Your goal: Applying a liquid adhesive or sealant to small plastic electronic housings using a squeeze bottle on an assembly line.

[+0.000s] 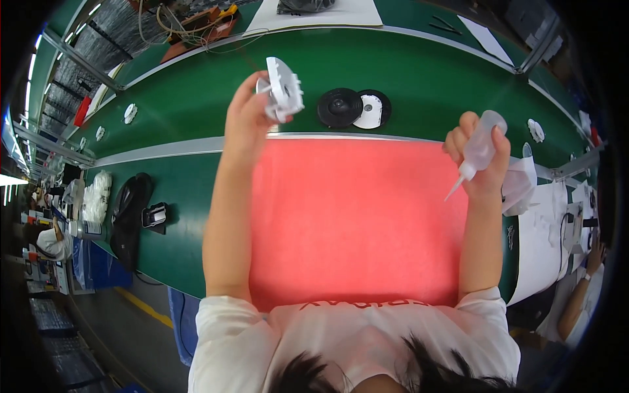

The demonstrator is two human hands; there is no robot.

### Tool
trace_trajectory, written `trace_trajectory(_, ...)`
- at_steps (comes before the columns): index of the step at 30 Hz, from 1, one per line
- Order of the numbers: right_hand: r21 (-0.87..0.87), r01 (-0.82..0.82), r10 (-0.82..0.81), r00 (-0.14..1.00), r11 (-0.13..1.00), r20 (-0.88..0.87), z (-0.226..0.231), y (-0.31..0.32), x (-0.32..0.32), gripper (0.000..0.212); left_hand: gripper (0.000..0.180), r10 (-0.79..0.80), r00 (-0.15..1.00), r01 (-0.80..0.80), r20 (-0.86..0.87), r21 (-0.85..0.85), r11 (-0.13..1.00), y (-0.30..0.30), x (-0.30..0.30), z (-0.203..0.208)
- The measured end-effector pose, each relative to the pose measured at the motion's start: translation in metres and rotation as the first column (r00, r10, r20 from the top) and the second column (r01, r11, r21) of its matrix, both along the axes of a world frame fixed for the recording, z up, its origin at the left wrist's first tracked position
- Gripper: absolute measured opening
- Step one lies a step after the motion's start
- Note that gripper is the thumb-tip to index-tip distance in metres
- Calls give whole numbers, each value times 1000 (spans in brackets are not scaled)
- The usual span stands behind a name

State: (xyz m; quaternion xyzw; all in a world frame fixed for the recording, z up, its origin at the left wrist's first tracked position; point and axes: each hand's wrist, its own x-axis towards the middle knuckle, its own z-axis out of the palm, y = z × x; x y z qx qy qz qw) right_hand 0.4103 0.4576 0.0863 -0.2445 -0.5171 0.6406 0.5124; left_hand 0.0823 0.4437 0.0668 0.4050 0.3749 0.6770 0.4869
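Note:
My left hand is raised over the far edge of the red mat, its fingers closed on a white plastic part with a toothed rim. In my right hand is a translucent squeeze bottle. Its thin nozzle points down and to the left, above the mat's right side, and touches nothing. Between the hands, beyond the mat, a black round disc partly overlaps a second black disc that carries a white round plate.
More white parts lie along the green bench, one at the left and one at the right. A black bag lies left of the mat. Crumpled white plastic sits by my right forearm. Other people work at both sides.

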Motion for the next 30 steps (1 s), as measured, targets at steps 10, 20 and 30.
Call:
trace_trajectory(10,385,295,-376,914,874,152,-56,-5,-50,67,45,-269,950,247,160,150,957,-58,45,-111)
trace_trajectory(20,517,139,-193,980,844,52,-108,-9,-45,71,53,-106,994,110,-31,174,979,-45,79,-181)
trace_trajectory(30,815,-136,-88,971,563,222,-118,-10,-44,65,63,96,915,94,-391,439,894,-44,80,-190)
